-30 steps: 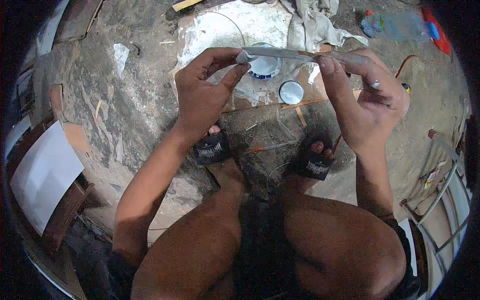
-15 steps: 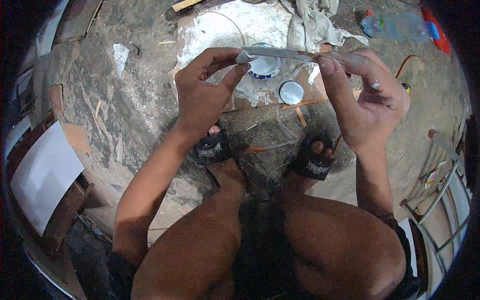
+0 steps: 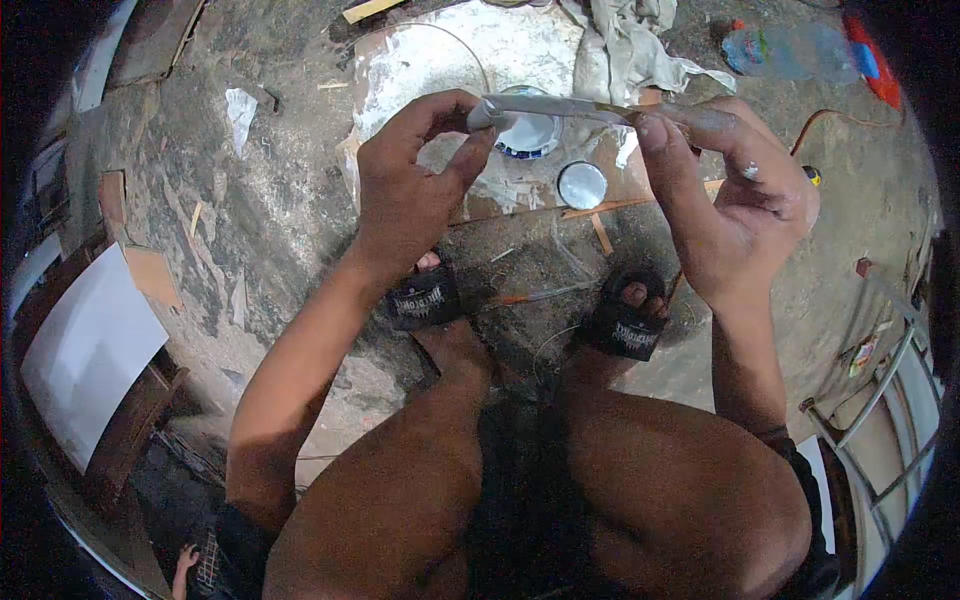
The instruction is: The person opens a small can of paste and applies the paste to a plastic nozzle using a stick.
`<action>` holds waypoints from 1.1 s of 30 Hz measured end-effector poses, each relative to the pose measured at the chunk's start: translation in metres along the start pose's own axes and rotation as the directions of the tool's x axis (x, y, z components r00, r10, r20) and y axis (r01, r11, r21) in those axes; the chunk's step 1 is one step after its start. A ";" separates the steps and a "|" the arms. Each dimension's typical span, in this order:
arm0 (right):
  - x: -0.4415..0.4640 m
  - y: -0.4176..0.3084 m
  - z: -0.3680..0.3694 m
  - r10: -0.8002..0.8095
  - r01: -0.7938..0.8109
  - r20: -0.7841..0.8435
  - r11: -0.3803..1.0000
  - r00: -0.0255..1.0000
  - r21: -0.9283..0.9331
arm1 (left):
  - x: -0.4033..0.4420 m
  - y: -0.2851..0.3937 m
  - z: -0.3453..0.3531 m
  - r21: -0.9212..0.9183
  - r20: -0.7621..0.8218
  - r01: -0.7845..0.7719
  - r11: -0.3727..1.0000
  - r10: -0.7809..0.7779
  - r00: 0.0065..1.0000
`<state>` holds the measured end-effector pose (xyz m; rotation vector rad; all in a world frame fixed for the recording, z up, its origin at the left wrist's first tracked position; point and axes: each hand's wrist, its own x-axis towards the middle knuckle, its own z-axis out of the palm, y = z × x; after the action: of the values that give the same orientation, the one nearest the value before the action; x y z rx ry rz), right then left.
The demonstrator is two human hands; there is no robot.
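No word can be read for certain. White lettering stands across the black straps of the left sandal [image 3: 422, 303] and the right sandal [image 3: 624, 330], too blurred to spell; marks on the far blue-banded tin [image 3: 527, 154] are too small.

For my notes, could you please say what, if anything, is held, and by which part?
A grey strip: left hand near one end, right hand near the other.

There were two black sandals with white lettering [image 3: 625, 338], one long thin grey strip [image 3: 560, 105], one round white-filled tub [image 3: 525, 154] and one small pale disc [image 3: 582, 185].
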<state>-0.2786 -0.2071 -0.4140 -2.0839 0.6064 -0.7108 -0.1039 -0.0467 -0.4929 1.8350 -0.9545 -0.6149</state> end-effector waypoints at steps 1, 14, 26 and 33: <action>0.000 0.000 0.000 0.009 -0.009 0.003 1.000 1.000 0.001 | 0.001 -0.001 -0.001 0.015 0.021 -0.045 0.999 0.045 0.999; -0.001 -0.001 -0.001 -0.004 0.005 -0.030 1.000 1.000 0.006 | 0.000 0.007 -0.007 0.213 0.057 -0.274 0.938 0.267 0.962; -0.002 -0.002 -0.005 0.002 -0.002 -0.037 1.000 0.999 0.023 | 0.001 0.009 -0.007 0.243 0.048 -0.344 0.907 0.343 0.938; -0.004 0.001 -0.004 -0.014 0.015 -0.044 1.000 0.999 0.017 | 0.000 0.011 -0.009 0.246 0.054 -0.269 0.931 0.264 0.963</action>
<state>-0.2845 -0.2069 -0.4141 -2.0630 0.6079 -0.7687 -0.1006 -0.0451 -0.4792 1.8745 -1.3190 -0.3562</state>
